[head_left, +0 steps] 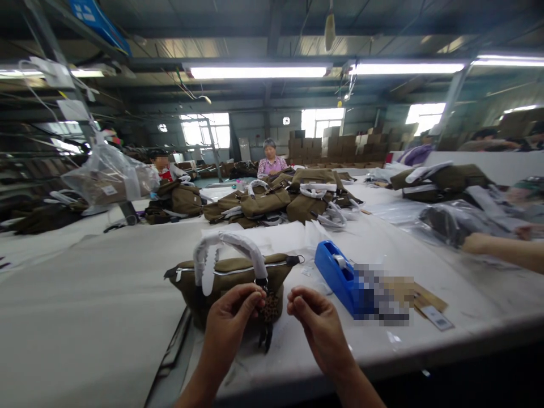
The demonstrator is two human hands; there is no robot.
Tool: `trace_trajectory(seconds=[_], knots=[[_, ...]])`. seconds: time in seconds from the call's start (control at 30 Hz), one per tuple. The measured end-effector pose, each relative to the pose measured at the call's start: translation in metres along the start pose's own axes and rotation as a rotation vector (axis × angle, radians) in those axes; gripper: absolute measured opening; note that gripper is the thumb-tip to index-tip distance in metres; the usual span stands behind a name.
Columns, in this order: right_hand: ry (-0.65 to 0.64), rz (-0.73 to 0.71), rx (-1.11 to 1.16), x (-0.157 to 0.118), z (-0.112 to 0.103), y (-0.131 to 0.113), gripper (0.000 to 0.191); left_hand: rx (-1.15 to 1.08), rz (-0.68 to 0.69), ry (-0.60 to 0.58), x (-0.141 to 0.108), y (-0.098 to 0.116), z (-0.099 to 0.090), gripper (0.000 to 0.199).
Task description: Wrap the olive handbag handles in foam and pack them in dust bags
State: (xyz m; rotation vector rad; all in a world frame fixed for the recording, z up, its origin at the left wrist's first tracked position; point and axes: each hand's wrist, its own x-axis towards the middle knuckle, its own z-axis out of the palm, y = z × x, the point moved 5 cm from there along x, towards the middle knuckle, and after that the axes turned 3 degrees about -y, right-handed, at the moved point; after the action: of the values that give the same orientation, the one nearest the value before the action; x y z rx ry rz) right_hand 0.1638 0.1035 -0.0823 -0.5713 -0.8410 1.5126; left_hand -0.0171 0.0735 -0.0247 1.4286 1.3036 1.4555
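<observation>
An olive-green handbag [191, 294] stands upright on the white table before me, its zipper closed. White wrapping covers its handle [253, 249]. A leopard-print charm [272, 307] with dark straps hangs from the handle's base. My left hand [229, 320] is in front of the bag, thumb and fingers pinched beside the charm; whatever lies in the pinch is too small or hidden to name. To the right of the charm, apart from it, my right hand [318, 326] is also pinched, its contents unclear. A blue tape dispenser [334, 269] lies just beyond my right hand.
Cardboard tags [433, 303] lie right of the dispenser. Piled olive bags [266, 201] fill the table's far side. At right, another person's hand [478, 243] reaches toward plastic-wrapped bags [444, 221]. A clear plastic bag [113, 181] hangs by a post at left.
</observation>
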Motion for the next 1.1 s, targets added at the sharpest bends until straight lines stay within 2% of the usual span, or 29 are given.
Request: trace_trajectory(seconds=[0.17,0.3,0.43,0.5,0.63,0.8,0.9,1.1], knots=[[-0.055,-0.109,-0.251,0.000,-0.001,-0.001,0.020,0.060,0.088,-0.058,0.000,-0.005,0.005,0.017],[-0.084,-0.250,-0.469,-0.001,0.006,-0.012,0.018,0.219,0.256,-0.084,-0.002,0.003,0.008,0.014],[-0.107,-0.180,-0.418,-0.002,0.013,-0.010,0.020,0.318,0.378,-0.079,-0.006,0.010,0.009,0.012],[-0.095,-0.124,-0.369,-0.002,0.014,-0.005,0.021,0.303,0.367,-0.101,-0.007,0.009,0.011,0.013],[-0.063,-0.060,-0.287,-0.001,0.015,0.003,0.023,0.200,0.260,-0.148,-0.008,0.005,0.014,0.013],[-0.049,0.002,-0.206,0.000,0.014,0.010,0.027,0.187,0.175,-0.087,-0.009,0.003,0.011,0.010],[-0.026,0.015,-0.175,0.000,0.013,0.010,0.032,0.158,0.178,-0.102,-0.010,0.002,0.011,0.006],[0.003,-0.014,-0.266,-0.002,0.013,0.007,0.025,0.174,0.237,-0.131,-0.011,0.005,0.011,0.008]])
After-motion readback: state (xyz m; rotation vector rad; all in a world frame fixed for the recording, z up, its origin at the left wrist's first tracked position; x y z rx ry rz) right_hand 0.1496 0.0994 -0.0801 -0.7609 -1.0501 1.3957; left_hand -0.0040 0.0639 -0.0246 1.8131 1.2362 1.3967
